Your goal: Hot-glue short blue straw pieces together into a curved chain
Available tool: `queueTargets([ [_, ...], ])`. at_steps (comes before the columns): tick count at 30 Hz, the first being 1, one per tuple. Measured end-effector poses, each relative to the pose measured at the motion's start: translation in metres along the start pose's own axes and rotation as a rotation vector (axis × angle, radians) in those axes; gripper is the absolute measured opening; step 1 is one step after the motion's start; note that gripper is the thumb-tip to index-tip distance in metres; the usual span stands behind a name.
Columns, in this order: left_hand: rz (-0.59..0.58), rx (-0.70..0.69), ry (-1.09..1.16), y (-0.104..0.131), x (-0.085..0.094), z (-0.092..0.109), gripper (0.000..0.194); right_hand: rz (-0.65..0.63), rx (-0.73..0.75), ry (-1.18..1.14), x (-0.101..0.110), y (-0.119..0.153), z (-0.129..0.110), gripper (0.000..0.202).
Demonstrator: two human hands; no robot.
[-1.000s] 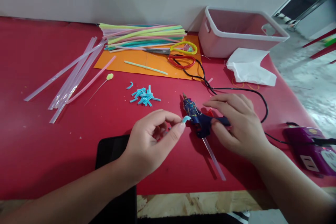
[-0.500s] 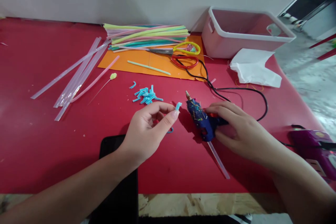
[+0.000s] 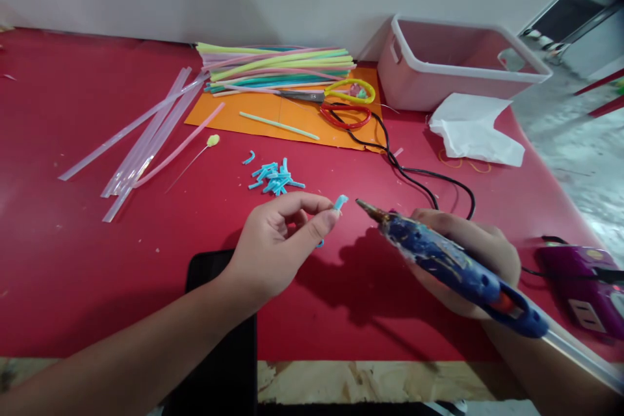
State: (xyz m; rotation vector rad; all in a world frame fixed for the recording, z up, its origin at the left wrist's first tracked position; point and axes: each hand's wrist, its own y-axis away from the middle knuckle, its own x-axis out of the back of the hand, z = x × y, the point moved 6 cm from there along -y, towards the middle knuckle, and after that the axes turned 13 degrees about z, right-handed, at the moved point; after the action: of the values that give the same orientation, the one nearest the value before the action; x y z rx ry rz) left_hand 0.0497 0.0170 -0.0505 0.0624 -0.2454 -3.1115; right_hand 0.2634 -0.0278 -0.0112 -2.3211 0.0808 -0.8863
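Observation:
Between thumb and forefinger, my left hand (image 3: 283,240) pinches a short light-blue fuzzy piece (image 3: 340,202). My right hand (image 3: 463,253) is wrapped round a blue glue gun (image 3: 448,263), raised above the table. Its metal nozzle points left and is a little to the right of the blue piece, apart from it. A clear glue stick (image 3: 580,361) sticks out of the gun's back end. Just beyond my left hand lies a small heap of cut blue pieces (image 3: 277,178), with one curled piece (image 3: 249,157) beside it.
Coloured fuzzy stems (image 3: 277,68) and scissors (image 3: 305,96) lie on orange card (image 3: 219,116). Clear glue sticks (image 3: 146,127) are at left. A pink bin (image 3: 414,88), white paper (image 3: 475,130), black cord (image 3: 404,172) and purple power box (image 3: 575,279) stand right; a phone (image 3: 224,351) is at front.
My right hand has lifted the glue gun off the table and turned its nozzle left towards the blue piece. My left hand has shifted slightly right with its piece.

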Motion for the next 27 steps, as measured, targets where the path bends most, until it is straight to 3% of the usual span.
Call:
queueTargets([
  [5,-0.026,0.01,-0.022,0.002,-0.002,0.001,0.013,-0.076,0.03,-0.053,-0.006,0.001,0.002,0.013],
  [27,-0.093,-0.001,0.013,0.005,-0.006,0.009,0.013,-0.163,0.064,-0.097,-0.007,0.005,0.01,0.024],
])
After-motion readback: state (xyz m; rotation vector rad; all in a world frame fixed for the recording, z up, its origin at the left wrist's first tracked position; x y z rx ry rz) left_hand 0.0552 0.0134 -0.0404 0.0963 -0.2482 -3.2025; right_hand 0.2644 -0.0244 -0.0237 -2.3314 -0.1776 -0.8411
